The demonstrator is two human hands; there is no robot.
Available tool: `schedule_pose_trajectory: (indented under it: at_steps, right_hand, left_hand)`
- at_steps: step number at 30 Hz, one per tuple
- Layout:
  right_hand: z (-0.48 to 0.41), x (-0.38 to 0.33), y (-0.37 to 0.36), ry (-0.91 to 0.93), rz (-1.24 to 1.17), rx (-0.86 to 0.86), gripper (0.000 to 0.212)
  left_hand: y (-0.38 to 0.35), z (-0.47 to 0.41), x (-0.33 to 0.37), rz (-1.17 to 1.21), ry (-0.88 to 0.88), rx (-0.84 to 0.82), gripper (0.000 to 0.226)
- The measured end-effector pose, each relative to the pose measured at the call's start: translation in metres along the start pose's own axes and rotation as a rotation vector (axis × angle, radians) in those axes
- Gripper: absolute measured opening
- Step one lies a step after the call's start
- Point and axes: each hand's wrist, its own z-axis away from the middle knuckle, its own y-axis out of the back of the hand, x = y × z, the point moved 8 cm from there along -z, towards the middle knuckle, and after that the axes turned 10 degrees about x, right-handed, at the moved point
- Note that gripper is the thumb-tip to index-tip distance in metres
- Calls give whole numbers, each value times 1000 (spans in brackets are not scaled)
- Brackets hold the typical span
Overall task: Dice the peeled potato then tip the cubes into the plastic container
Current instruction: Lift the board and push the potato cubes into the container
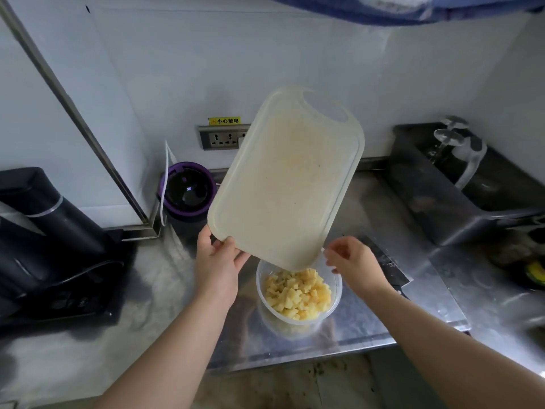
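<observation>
Over the container (pixel 263 309) of cubes (pixel 298 294), the left hand (pixel 216 261) grips the tilted board (pixel 289 178); the right hand (pixel 354 261) is beside it, fingers loosely curled, empty.

The cutting board (pixel 286 178) hides the far rim of the plastic container (pixel 295 322) and the fingers of the left hand (pixel 216 261). The right hand (pixel 354 261) is blurred and covers part of the knife (pixel 392 265) behind it.

Cubes (pixel 298 296) in container (pixel 336 293), under board (pixel 289 178)
</observation>
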Motion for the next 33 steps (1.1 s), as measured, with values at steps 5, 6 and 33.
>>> schedule_pose_trajectory:
  at_steps: [5, 6, 33]
  right_hand:
    - [9, -4, -8, -268, -556, -156, 21]
    - [12, -2, -8, -289, -626, -165, 21]
    - [56, 61, 39, -413, -879, 154, 33]
  left_hand:
    - [-25, 13, -23, 113, 182, -52, 44]
    - [-31, 16, -27, 113, 211, -65, 44]
    - [115, 6, -65, -761, 317, 305, 24]
